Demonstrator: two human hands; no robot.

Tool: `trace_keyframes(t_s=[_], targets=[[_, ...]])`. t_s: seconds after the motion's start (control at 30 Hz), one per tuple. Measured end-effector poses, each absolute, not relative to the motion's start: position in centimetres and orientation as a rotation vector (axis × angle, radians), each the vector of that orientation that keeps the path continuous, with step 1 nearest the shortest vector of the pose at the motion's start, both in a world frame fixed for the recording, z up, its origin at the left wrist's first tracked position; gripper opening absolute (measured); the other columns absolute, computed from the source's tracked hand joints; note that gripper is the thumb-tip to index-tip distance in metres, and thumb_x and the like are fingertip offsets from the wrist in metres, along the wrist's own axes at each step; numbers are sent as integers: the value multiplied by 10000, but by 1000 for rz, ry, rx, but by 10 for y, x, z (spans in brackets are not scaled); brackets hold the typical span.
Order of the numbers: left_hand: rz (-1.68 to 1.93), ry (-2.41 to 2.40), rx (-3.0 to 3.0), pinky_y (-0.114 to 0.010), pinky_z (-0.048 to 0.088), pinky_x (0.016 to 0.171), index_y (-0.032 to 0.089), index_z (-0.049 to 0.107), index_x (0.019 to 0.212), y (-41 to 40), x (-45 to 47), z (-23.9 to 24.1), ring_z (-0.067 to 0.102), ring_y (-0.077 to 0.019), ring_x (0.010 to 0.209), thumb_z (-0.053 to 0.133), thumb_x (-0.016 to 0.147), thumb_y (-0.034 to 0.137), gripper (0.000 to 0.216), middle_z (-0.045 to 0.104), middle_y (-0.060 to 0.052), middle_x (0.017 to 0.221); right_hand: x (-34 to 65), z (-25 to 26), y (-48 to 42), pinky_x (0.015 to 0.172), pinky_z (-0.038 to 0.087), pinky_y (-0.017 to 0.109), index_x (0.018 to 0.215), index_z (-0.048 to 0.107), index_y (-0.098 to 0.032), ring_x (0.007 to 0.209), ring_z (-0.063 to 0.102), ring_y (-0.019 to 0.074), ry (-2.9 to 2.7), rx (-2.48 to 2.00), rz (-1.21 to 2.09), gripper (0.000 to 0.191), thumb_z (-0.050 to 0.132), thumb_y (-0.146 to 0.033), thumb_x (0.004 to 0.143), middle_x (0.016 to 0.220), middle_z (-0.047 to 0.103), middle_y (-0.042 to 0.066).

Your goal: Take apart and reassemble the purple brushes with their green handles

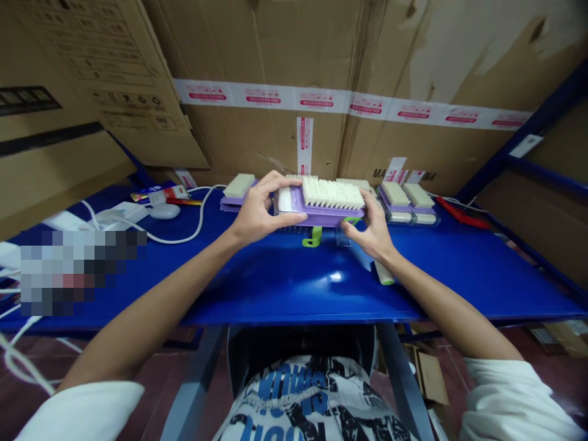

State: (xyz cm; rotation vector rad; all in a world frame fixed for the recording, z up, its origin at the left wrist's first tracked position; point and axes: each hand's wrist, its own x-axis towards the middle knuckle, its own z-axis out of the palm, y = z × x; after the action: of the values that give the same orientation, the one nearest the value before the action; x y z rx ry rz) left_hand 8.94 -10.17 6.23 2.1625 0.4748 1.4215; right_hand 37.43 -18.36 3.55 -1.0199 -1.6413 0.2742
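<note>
Both hands hold up a purple brush with a block of cream bristles facing up, above the blue table. My left hand is closed on its left end, where a white part shows, thumb along the front. My right hand grips the right end, its thumb at the lower edge near a bright green piece. Below the brush a green hooked part and a row of fine pins show; whether they join the brush I cannot tell. A white roll with a green end lies by my right wrist.
Another purple brush sits behind my left hand. Two more brushes with white rolls lie at the right back, beside a red object. White cables and a mouse are at left. Cardboard walls the back.
</note>
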Motion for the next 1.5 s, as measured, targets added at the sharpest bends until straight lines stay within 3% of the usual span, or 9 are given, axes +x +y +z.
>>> trace_keyframes(t_s=[0.17, 0.47, 0.6, 0.7, 0.8, 0.9, 1.1, 1.33, 1.5], targets=[[1510, 533, 2210, -342, 562, 794, 246, 862, 1298, -121, 105, 49, 694, -263, 1062, 1086, 713, 532, 689, 706, -96, 1156, 371, 28, -176, 1211, 576, 656, 1460, 710, -231, 1310, 754, 402, -1620, -1113, 50, 717, 689, -345, 752, 1429, 816, 143], [1592, 599, 2027, -318, 539, 728, 245, 893, 1195, -127, 111, 49, 677, -226, 956, 1094, 684, 499, 605, 695, -69, 1063, 384, 29, -168, 1256, 551, 620, 1460, 739, -265, 1377, 738, 387, -1572, -1097, 80, 710, 644, -296, 757, 1480, 809, 103], [1571, 545, 1920, -304, 536, 693, 252, 915, 1129, -114, 101, 56, 670, -200, 889, 1107, 631, 492, 585, 690, -48, 1016, 399, 37, -162, 1336, 479, 591, 1420, 764, -306, 1496, 678, 375, -1644, -910, 424, 652, 774, -391, 773, 1529, 783, 71], [1399, 452, 1840, -312, 565, 702, 253, 920, 1068, -99, 90, 59, 677, -182, 831, 1098, 623, 477, 530, 713, -28, 949, 404, 46, -162, 1324, 495, 586, 1442, 739, -340, 1526, 656, 369, -1715, -841, 808, 820, 980, -541, 685, 1560, 761, 65], [1268, 373, 1727, -330, 595, 717, 253, 925, 1057, -93, 87, 56, 722, -205, 855, 1067, 655, 519, 502, 780, -51, 965, 397, 54, -171, 1196, 596, 627, 1360, 750, -315, 1383, 739, 394, -1632, -809, 1114, 923, 971, -834, 629, 1400, 822, 94], [1215, 312, 1673, -370, 631, 799, 262, 935, 1059, -98, 93, 51, 762, -244, 944, 1085, 617, 512, 530, 831, -81, 1071, 381, 58, -182, 1000, 672, 607, 1162, 762, -285, 1136, 801, 386, -1413, -844, 1302, 873, 677, -1056, 761, 1125, 845, 105], [1131, 235, 1728, -413, 622, 882, 285, 942, 1085, -100, 99, 47, 757, -269, 1025, 1126, 571, 449, 570, 822, -93, 1146, 368, 62, -192, 631, 529, 400, 849, 675, -279, 631, 519, 211, -1307, -906, 1248, 491, 827, -739, 768, 753, 624, 11], [1125, 229, 1704, -364, 610, 827, 292, 955, 1075, -99, 105, 39, 742, -237, 973, 1138, 533, 411, 584, 804, -80, 1063, 374, 61, -192, 576, 401, 356, 852, 645, -276, 612, 472, 194, -1276, -876, 1342, 477, 803, -707, 724, 729, 560, -1], [1083, 263, 1682, -380, 623, 846, 275, 950, 1052, -102, 109, 37, 749, -243, 981, 1133, 531, 430, 573, 818, -85, 1087, 376, 58, -191, 631, 470, 402, 784, 564, -300, 625, 448, 215, -1314, -871, 1325, 468, 767, -721, 763, 696, 522, 0]])
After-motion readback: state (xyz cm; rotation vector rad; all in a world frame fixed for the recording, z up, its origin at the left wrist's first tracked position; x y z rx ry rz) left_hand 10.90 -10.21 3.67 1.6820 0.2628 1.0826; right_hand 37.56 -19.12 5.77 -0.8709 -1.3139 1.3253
